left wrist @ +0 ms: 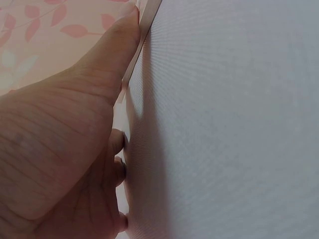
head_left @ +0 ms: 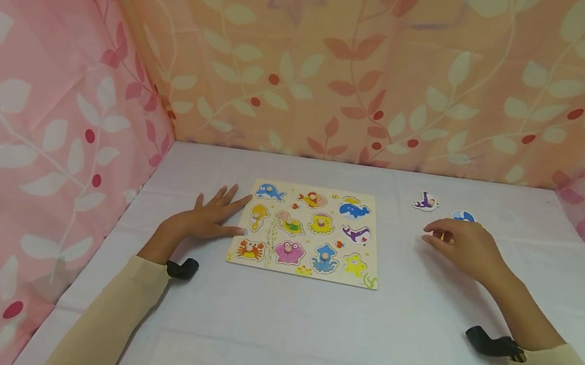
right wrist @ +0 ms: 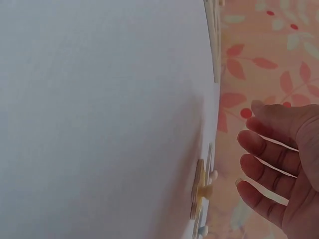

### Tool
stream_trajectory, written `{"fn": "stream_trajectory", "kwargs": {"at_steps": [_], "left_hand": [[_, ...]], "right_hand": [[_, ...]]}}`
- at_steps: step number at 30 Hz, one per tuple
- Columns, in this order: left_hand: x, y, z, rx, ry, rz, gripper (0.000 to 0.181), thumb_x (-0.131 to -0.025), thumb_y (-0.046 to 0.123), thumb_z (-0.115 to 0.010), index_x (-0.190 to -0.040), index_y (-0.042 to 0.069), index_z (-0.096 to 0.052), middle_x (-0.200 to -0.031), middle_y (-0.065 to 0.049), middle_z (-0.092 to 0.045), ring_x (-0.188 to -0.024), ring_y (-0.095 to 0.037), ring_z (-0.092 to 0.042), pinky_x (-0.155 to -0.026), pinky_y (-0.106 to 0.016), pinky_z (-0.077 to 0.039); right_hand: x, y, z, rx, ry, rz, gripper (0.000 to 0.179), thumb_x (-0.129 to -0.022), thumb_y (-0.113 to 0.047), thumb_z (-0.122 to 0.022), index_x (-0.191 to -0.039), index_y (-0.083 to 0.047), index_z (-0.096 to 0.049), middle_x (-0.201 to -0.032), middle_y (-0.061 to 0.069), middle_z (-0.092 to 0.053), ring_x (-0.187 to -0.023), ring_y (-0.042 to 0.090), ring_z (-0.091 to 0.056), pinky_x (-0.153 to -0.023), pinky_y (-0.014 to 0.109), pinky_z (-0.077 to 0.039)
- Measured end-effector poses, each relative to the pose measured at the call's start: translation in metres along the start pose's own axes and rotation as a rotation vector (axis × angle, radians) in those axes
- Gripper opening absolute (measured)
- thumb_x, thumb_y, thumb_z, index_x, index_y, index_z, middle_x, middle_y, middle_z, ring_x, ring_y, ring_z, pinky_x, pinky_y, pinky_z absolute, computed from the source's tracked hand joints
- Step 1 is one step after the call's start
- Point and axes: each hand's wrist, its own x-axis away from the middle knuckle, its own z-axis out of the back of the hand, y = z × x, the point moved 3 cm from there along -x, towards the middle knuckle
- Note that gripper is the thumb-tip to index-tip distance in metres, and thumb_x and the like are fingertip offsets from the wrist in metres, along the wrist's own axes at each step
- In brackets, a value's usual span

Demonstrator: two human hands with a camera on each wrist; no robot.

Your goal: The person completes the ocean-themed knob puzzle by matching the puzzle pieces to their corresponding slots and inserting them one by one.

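Note:
A wooden sea-animal puzzle board lies flat on the table. My left hand has its fingers spread flat at the board's left edge, the thumb touching the lower part. In the left wrist view the thumb lies along that edge. Over to the right, my right hand hovers above the table with loosely bent fingers and nothing held. Below it in the right wrist view stands a yellow knobbed piece. A purple puzzle piece lies beyond the hand, and a blue piece is partly hidden behind it.
Several knobbed pieces, such as the crab and the squid, sit in the board. The whale, purple fish and starfish spots at its right show no knobs. White cloth covers the table; patterned curtains hang behind and at the sides.

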Motion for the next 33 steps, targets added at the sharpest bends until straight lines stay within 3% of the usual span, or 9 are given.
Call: {"fn": "stream_trajectory", "kwargs": {"at_steps": [6, 22, 33], "left_hand": [[0.000, -0.001, -0.001, -0.004, -0.006, 0.004, 0.092, -0.092, 0.067, -0.059, -0.164, 0.035, -0.010, -0.171, -0.010, 0.008, -0.155, -0.036, 0.013, -0.111, -0.075, 0.011], [-0.001, -0.001, -0.001, -0.022, -0.005, 0.006, 0.092, -0.092, 0.068, -0.057, -0.164, 0.036, -0.009, -0.171, -0.010, 0.009, -0.155, -0.036, 0.013, -0.112, -0.075, 0.010], [0.000, 0.000, 0.000, -0.027, -0.001, 0.014, 0.092, -0.092, 0.067, -0.059, -0.164, 0.036, -0.010, -0.171, -0.010, 0.008, -0.155, -0.036, 0.012, -0.112, -0.075, 0.009]], "right_hand": [[0.009, 0.018, 0.004, 0.019, 0.010, -0.031, 0.017, -0.086, -0.017, -0.081, -0.102, -0.010, -0.079, -0.075, -0.007, -0.064, -0.070, 0.014, -0.054, -0.058, 0.030, -0.043], [0.015, 0.045, 0.005, 0.018, -0.141, -0.231, 0.023, -0.091, -0.022, -0.076, -0.106, -0.005, -0.076, -0.079, 0.001, -0.063, -0.075, 0.024, -0.053, -0.059, 0.033, -0.041], [0.011, 0.049, 0.004, 0.030, -0.194, -0.250, 0.023, -0.091, -0.022, -0.076, -0.106, -0.003, -0.075, -0.080, 0.002, -0.066, -0.076, 0.025, -0.056, -0.060, 0.036, -0.044]]}}
